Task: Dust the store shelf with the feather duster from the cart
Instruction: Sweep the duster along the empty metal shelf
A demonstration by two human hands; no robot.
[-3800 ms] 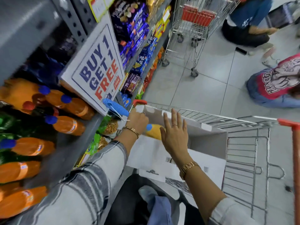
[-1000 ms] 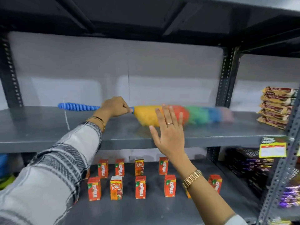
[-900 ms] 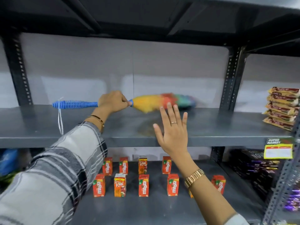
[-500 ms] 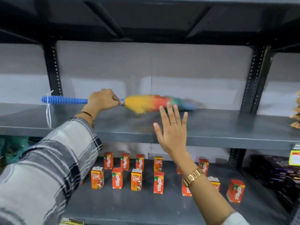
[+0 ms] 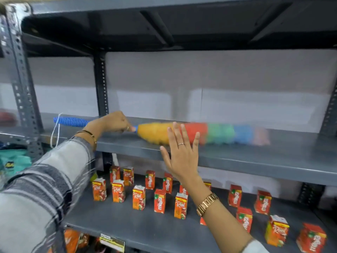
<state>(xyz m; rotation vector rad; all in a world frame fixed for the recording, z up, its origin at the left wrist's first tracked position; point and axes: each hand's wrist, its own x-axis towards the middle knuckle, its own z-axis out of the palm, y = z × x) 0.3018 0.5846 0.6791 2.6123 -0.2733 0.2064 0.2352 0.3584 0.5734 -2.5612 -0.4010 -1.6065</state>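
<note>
The feather duster [image 5: 217, 133] has a ribbed blue handle with a white loop and a fluffy head banded yellow, red, green, blue and pink. Its head lies blurred along the grey metal shelf [image 5: 255, 157], pointing right. My left hand [image 5: 113, 123] grips the handle just behind the head, the handle's end sticking out to the left. My right hand [image 5: 180, 156] is raised in front of the shelf edge with fingers spread, holding nothing; it covers part of the yellow band.
Several small orange-red juice cartons [image 5: 160, 200] stand on the lower shelf [image 5: 127, 221]. Perforated grey uprights [image 5: 100, 84] stand left of the duster. Another shelf board [image 5: 164, 24] hangs overhead. Green items [image 5: 12, 159] sit at far left.
The duster head has come down flat on the shelf and swept right. The view has shifted left. My right hand stays raised and spread.
</note>
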